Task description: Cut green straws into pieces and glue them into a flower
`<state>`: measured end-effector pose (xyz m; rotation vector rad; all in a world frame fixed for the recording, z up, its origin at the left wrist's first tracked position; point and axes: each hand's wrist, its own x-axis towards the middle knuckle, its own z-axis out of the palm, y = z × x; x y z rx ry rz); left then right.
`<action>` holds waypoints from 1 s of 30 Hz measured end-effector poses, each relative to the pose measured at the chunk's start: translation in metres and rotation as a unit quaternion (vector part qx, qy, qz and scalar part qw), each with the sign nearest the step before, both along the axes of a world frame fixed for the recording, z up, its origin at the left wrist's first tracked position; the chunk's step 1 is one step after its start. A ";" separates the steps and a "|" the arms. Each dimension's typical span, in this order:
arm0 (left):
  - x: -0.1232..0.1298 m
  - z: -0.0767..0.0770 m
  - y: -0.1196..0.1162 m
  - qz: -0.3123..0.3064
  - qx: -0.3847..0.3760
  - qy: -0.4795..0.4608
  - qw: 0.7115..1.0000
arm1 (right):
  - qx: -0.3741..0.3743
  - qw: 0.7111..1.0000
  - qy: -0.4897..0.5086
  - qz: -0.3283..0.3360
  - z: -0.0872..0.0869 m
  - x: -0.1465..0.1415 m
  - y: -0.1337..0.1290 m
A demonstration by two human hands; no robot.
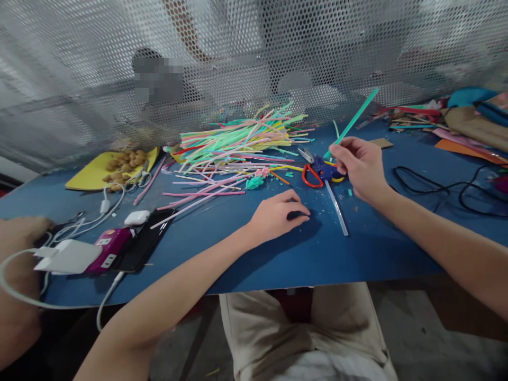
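Note:
My right hand pinches the lower end of a long green straw that slants up and to the right above the blue table. Just left of that hand lie red-handled scissors, a blue tool and a clear straw. Palm down on the table rests my left hand, its fingers curled and nothing held. A big heap of coloured straws lies beyond it, with a small teal and pink straw piece at its near edge.
At the left are a phone, a white earbud case, a pink power bank, a white charger with cables, and a yellow sheet bearing brown nuts. Black cable and paper scraps lie right. Perforated metal screen behind.

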<state>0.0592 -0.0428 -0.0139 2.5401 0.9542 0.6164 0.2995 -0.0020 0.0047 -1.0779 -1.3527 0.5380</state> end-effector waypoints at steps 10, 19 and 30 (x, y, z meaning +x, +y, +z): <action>-0.005 0.005 0.004 0.090 0.049 -0.109 0.989 | 0.101 0.908 -0.338 0.224 -0.008 -0.007 -0.012; -0.009 -0.003 0.014 0.030 0.033 -0.070 0.997 | 0.049 0.918 -0.306 0.246 -0.006 -0.018 -0.026; -0.009 -0.003 0.014 -0.015 0.137 -0.056 0.989 | -0.006 0.991 0.134 0.001 -0.009 0.004 0.017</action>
